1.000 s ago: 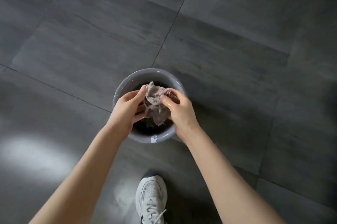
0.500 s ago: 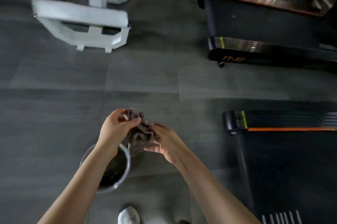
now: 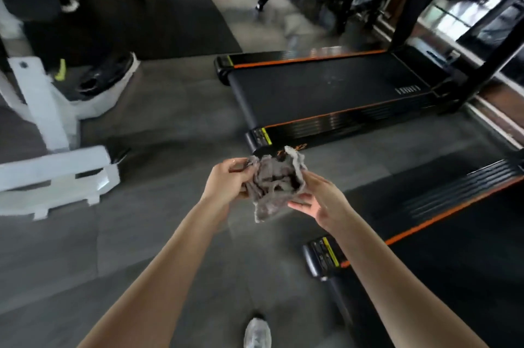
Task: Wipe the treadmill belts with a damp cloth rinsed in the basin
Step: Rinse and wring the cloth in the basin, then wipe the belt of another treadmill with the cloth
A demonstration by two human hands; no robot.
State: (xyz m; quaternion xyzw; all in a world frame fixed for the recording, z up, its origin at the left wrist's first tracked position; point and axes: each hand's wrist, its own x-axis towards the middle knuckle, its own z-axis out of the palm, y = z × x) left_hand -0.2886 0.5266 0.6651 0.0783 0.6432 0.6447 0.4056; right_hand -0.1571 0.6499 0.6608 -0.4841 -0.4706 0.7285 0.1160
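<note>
Left hand (image 3: 229, 182): my fingers are curled round the left edge of the cloth and grip it, with the thumb on top of the bunched fabric.
Right hand (image 3: 321, 207): it is fairly wide, with the fingers nearly straight and pointing left under the cloth and the thumb up against its right edge. I cannot tell whether the thumb pinches the fabric or only props it.
Cloth (image 3: 273, 189): grey and crumpled, it is held up in the air between my two hands. One corner stands up above my right thumb and a loose flap hangs down below my fingers.
Far treadmill belt (image 3: 326, 89): it lies ahead of my hands and off to the right, well apart from them. The belt is black and flat on the floor, with orange trim along the side rails. The near end corner of the deck shows just past the top of the cloth.
Near treadmill (image 3: 453, 248): it is to the right of my right hand and runs under my right forearm. It is black with an orange stripe and has a yellow label at its end.
White machine frame (image 3: 56, 169): it stands on the floor to the left of my left hand, well apart from it.
Shoe (image 3: 257, 333): pale and blurred, it is low down between my forearms.
Floor (image 3: 158, 132): grey tiles lie beneath both hands.
</note>
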